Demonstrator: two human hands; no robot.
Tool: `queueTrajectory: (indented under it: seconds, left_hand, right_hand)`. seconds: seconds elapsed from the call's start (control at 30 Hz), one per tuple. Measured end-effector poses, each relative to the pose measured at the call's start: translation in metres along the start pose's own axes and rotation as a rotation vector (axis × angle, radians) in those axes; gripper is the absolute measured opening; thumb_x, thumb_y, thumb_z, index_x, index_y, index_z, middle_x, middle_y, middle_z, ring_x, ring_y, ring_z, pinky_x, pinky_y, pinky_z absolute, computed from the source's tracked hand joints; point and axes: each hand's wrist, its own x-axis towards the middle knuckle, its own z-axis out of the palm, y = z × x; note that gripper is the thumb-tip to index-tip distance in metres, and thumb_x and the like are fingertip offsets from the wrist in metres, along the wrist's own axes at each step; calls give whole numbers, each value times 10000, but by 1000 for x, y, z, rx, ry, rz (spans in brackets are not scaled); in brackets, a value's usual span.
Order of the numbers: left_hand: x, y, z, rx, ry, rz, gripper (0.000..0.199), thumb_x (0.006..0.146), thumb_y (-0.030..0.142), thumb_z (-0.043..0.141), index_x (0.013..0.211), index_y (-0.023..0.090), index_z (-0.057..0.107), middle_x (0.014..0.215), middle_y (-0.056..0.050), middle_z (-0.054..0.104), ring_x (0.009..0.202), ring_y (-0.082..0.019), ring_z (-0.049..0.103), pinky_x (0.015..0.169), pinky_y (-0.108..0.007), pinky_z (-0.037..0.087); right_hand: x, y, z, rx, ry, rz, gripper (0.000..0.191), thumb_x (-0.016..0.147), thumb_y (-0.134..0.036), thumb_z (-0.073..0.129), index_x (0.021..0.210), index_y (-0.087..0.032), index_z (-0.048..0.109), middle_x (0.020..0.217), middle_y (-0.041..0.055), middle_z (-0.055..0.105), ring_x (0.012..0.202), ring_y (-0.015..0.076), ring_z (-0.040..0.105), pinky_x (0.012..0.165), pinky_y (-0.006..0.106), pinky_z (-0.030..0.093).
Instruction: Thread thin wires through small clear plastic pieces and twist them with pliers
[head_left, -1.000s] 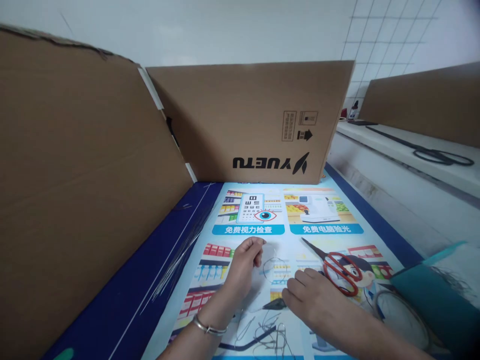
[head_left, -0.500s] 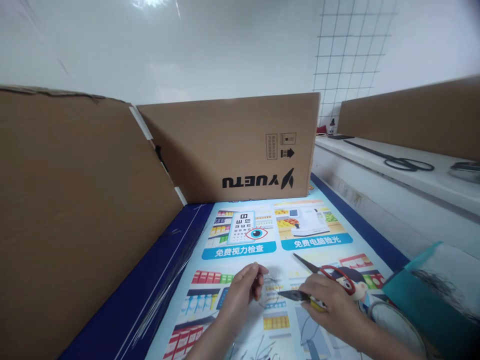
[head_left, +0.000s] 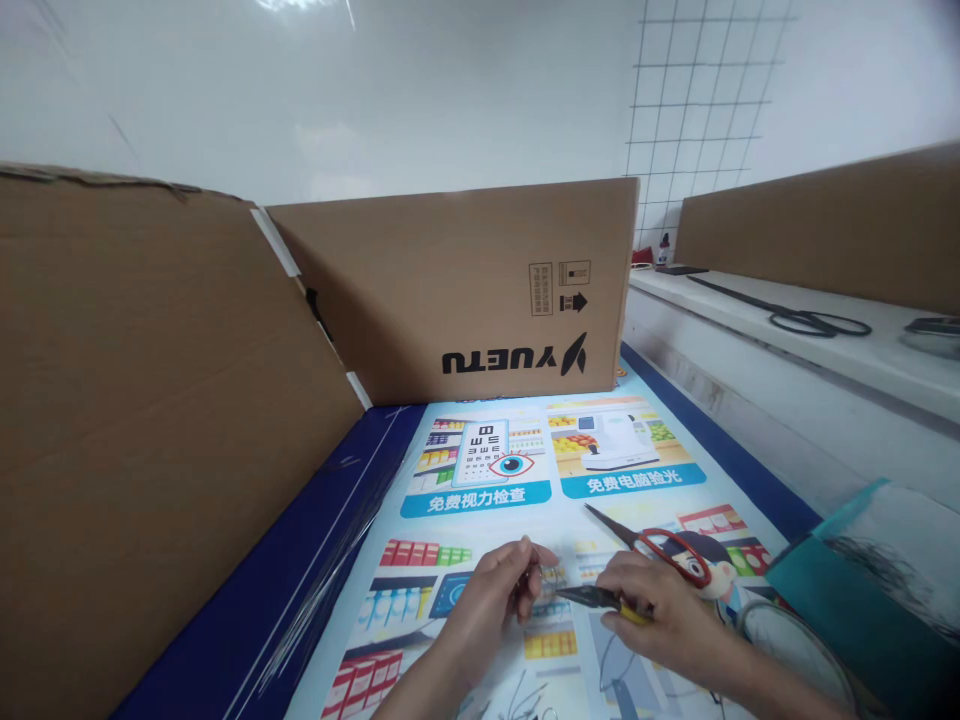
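Observation:
My left hand (head_left: 499, 600) is closed, its fingertips pinching a thin wire (head_left: 551, 572) that curves out to the right. In my right hand (head_left: 664, 605) is a pair of pliers (head_left: 592, 596) with dark pointed jaws and yellow handles. The jaw tips point left and lie close to the wire; whether they grip it, I cannot make out. Just beyond my right hand, scissors (head_left: 686, 560) with red handles rest on the printed sheet (head_left: 559, 530), blades toward the far left.
Short wire pieces (head_left: 525, 697) lie at the near edge. A bundle of thin strands (head_left: 315, 610) runs along the left. On the right stands a teal box (head_left: 855, 580) with tangled wire. Cardboard panels (head_left: 390, 300) wall the far and left sides; black scissors (head_left: 814, 322) lie on a white ledge.
My left hand has shifted slightly right, toward the pliers, and the wire loop now shows less beyond its fingers. My right hand stays nearly in place with the pliers.

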Motion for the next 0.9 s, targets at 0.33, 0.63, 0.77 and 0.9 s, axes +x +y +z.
queueTrajectory:
  seconds: [0.33, 0.63, 0.77, 0.9]
  left_hand:
    - [-4, 2, 0, 40, -120, -81, 446, 844, 496, 441, 749, 120, 660, 456, 48, 393, 321, -28, 227, 352, -207, 141]
    - [-4, 3, 1, 49, -116, -123, 409, 828, 480, 474, 685, 131, 635, 406, 55, 407, 272, -22, 215, 325, -206, 104]
    - [-5, 5, 1, 46, -132, -129, 409, 820, 484, 484, 683, 125, 624, 408, 53, 415, 287, -24, 212, 329, -201, 114]
    - [-5, 5, 1, 38, -134, -129, 392, 824, 468, 486, 695, 122, 617, 422, 47, 432, 299, -26, 214, 329, -198, 117]
  right_hand:
    - [-1, -4, -4, -17, -92, -8, 177, 677, -82, 557, 807, -179, 628, 719, -5, 552, 676, 129, 535, 605, 219, 391]
    - [-2, -2, -1, 61, -155, 5, 236, 642, -43, 533, 806, -181, 633, 718, -17, 539, 647, 113, 512, 569, 200, 363]
    - [-1, 2, -5, 149, -161, 51, 134, 679, -105, 573, 782, -172, 625, 734, -9, 543, 662, 120, 517, 578, 204, 377]
    - [1, 7, -5, 148, -157, 80, 136, 691, -125, 584, 805, -182, 630, 741, -8, 547, 658, 124, 522, 572, 209, 383]
